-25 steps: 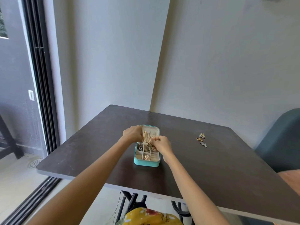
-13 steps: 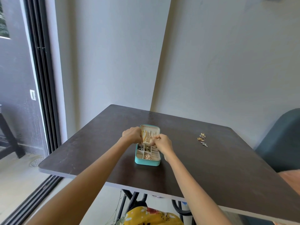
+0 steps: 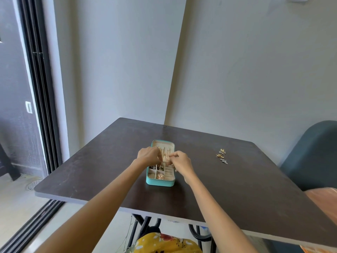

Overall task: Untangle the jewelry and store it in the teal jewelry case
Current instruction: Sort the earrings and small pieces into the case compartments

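1. Both hands, left [image 3: 148, 155] and right [image 3: 179, 159], fingers pinched on a gold chain [image 3: 165, 153] over the open case [image 3: 160, 182] mid-desk [image 3: 102, 161].
2. Tugging could tighten knots.
3. Loose pieces [image 3: 222, 155] sit well apart, easily forgotten.

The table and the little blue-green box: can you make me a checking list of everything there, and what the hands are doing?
Surface: dark brown table, flat, set into a wall corner.
Job's things: teal jewelry case lies open near the middle; gold chains in its far half, small pieces in the near compartments. Loose jewelry sits apart on the table, to the right.
Clutter: nothing seen.
Grippers: left hand and right hand both over the case, fingers pinched at the chains; the exact grip is too small to tell.
Cables: thin strands hang under the table; unclear what they are.
Surroundings: white walls, sliding door on the left, dark teal chair on the right.
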### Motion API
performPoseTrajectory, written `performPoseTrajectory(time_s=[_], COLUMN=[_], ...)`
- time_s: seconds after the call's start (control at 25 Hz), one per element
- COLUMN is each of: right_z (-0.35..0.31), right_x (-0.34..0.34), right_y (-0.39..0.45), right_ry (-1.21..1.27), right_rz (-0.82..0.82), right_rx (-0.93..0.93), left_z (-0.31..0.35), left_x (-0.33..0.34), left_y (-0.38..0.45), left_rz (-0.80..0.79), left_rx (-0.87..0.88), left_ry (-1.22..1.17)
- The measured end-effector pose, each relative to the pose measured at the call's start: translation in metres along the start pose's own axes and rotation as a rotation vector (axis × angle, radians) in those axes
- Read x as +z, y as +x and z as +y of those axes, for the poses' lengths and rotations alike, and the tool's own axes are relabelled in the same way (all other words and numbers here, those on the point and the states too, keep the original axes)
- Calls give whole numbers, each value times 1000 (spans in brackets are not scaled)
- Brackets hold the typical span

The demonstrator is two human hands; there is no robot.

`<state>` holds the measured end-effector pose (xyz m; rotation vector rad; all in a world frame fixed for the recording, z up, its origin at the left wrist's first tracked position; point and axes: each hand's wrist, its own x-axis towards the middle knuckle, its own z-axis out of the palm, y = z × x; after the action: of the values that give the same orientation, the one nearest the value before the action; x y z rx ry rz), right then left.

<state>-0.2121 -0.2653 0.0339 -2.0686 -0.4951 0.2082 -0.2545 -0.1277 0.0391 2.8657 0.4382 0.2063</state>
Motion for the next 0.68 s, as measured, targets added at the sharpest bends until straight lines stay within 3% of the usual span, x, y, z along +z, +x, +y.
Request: performPoseTrajectory(time_s=[0.16, 0.28, 0.44, 0.56, 0.68], right_z=[12, 32, 76, 109, 142], right_x=[-17, -42, -96, -135, -167], right_y=[9, 21, 40, 57, 78], right_ry=[87, 64, 27, -70, -185], right_rz=[155, 250, 391, 502, 499], right_rx=[-8, -12, 68, 139, 211], left_z=[35, 84, 149, 190, 207], left_x=[6, 25, 58, 75, 91], left_y=[5, 15, 36, 58, 86], left_rz=[211, 211, 207, 153, 100], left_rx=[92, 131, 79, 76, 55], left_ry=[-130, -229, -600, -744, -809])
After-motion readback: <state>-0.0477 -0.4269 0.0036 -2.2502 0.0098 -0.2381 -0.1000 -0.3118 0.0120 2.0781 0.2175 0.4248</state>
